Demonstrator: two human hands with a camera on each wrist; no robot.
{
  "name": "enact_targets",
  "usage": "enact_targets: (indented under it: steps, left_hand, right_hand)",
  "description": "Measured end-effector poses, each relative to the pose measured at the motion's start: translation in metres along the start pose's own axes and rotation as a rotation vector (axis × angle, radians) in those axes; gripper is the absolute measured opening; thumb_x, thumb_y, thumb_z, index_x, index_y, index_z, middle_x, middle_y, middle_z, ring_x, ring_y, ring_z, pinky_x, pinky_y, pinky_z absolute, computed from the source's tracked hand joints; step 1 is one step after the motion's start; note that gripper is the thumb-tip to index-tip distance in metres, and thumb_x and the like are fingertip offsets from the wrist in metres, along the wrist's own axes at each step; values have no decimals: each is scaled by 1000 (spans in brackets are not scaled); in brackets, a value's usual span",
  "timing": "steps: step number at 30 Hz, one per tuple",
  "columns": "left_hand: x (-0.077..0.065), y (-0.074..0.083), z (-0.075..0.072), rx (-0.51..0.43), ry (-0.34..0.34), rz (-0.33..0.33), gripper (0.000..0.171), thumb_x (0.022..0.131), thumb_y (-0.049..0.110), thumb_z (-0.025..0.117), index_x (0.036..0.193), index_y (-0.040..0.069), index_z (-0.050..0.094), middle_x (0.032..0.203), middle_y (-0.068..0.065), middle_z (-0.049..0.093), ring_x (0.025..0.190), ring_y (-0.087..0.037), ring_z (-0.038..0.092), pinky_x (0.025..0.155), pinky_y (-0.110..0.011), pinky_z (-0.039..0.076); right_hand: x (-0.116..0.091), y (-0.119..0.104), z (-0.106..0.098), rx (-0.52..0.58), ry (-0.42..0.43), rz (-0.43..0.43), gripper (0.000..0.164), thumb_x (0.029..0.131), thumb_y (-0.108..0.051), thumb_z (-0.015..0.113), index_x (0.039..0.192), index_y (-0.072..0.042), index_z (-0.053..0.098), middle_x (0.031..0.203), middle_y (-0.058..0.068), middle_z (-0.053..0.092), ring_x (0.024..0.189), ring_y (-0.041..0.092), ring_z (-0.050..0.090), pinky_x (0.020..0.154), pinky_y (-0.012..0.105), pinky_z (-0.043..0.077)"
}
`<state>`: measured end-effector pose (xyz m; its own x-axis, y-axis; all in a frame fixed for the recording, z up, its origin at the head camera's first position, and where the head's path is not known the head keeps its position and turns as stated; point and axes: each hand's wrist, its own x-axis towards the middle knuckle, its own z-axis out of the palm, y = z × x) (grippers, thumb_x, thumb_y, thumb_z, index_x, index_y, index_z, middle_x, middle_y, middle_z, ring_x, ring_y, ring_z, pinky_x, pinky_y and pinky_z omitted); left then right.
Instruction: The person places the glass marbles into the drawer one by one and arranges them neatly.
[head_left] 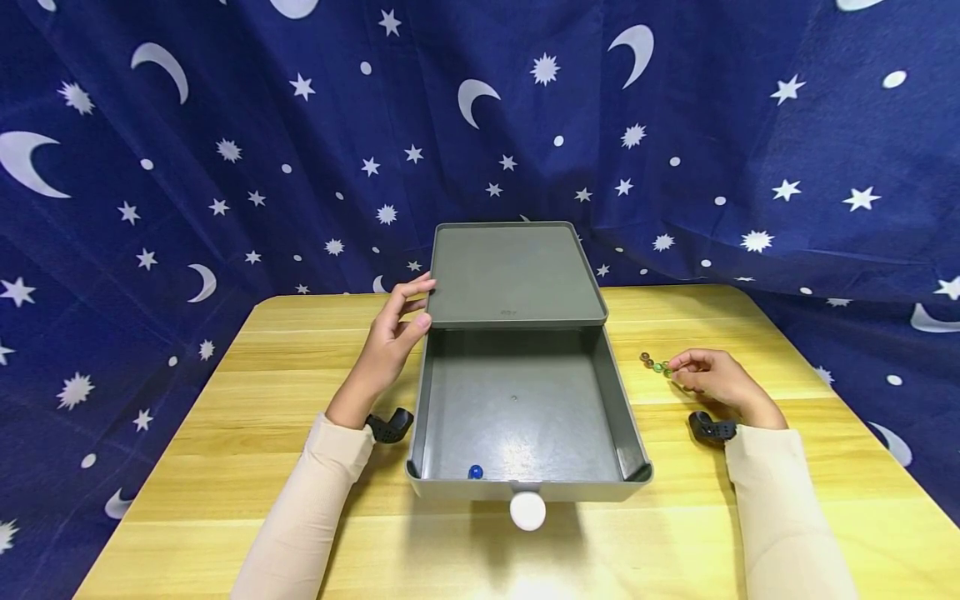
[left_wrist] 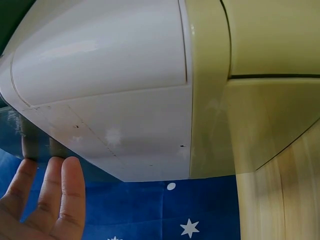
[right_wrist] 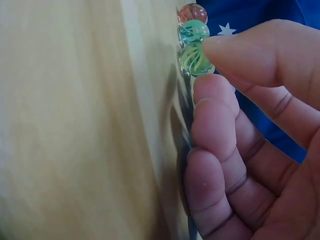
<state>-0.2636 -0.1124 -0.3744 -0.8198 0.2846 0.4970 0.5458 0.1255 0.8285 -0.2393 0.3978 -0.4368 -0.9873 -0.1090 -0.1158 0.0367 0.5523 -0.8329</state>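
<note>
Head cam first: the grey drawer is out of its housing, with a blue marble inside, near its front wall. A little row of glass marbles sits on the tabletop just to the right of the drawer. The right hand is at the row, also right of the drawer. The left hand is up behind and left of the drawer, fingertips against the housing edge. I'd keep that touch light so nothing shifts.

Left wrist cam: that grip isn't clasping anything, fingers pretty straight, tips along the side. Good enough for steadying imo.

Right wrist cam is the useful one. Fingers are curled, with thumb and a fingertip right at the green swirly marble, right of the drawer. Can't tell if this grip has actually pinched it or is just touching. The teal marble and reddish marble are next in line, so I'd come at it from the sides, low, squeeze gently and lift straight up. Shove sideways and the neighbours probably roll.
</note>
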Motion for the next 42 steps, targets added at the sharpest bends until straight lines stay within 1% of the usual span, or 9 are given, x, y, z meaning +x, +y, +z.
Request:
enact_targets:
  steps: [7, 13, 19, 27, 34, 37, 40, 42]
  left_hand:
    - [0, 0, 0, 0, 2, 0, 55, 101, 21, 54, 152, 2, 50, 170, -13, 41, 141, -40, 51, 104, -46, 45]
    - [0, 0, 0, 0, 0, -1, 55, 101, 21, 54, 153, 2, 50, 171, -13, 41, 141, -39, 51, 104, -46, 44]
    - [0, -1, 0, -3, 3, 2, 54, 102, 21, 53, 153, 1, 50, 171, -13, 41, 142, -40, 50, 104, -46, 45]
    - [0, 0, 0, -5, 4, 2, 55, 101, 20, 54, 153, 1, 50, 170, -13, 41, 141, -40, 50, 104, -46, 45]
    - [0, -1, 0, -4, 2, 5, 55, 102, 20, 53, 153, 1, 50, 170, -14, 41, 142, -40, 50, 104, -46, 44]
    - [0, -1, 0, -4, 4, 6, 54, 102, 20, 53, 152, 1, 50, 170, -14, 41, 141, -40, 50, 103, -45, 45]
    - [1, -1, 0, -6, 9, 8, 53, 102, 20, 53, 152, 1, 50, 170, -14, 42, 140, -40, 51, 102, -41, 45]
    - [1, -1, 1, -5, 11, 7, 53, 102, 19, 54, 152, 1, 51, 170, -14, 43, 140, -40, 52, 102, -39, 46]
  right_hand:
    - [1, 0, 1, -1, -11, 11, 29, 102, -1, 66, 120, 21, 60, 89, 2, 65, 68, 10, 53, 60, 27, 48]
    - [1, 1, 1, 12, -28, 26, 29, 100, 0, 69, 118, 22, 61, 87, 0, 64, 70, 8, 54, 62, 24, 50]
    - [0, -1, 1, 1, -45, 22, 28, 98, 1, 71, 116, 22, 63, 86, 0, 64, 72, 8, 55, 63, 23, 51]
    - [1, 1, 0, -6, -55, 22, 29, 97, 3, 71, 117, 22, 64, 88, 1, 62, 75, 7, 55, 65, 22, 51]
    - [-1, 4, -8, -77, -49, -42, 28, 99, -2, 71, 119, 18, 67, 91, -2, 70, 77, 6, 60, 67, 25, 54]
    - [-2, 4, -11, -53, -50, -46, 28, 100, -4, 72, 119, 16, 68, 91, -6, 70, 76, 7, 61, 67, 26, 54]
    - [-3, 3, -13, 15, -58, -46, 24, 100, -3, 72, 118, 13, 69, 91, -9, 71, 75, 8, 63, 68, 27, 56]
    - [-4, 2, -13, 64, -68, -52, 19, 100, -2, 71, 116, 8, 72, 92, -10, 71, 76, 9, 65, 69, 26, 58]
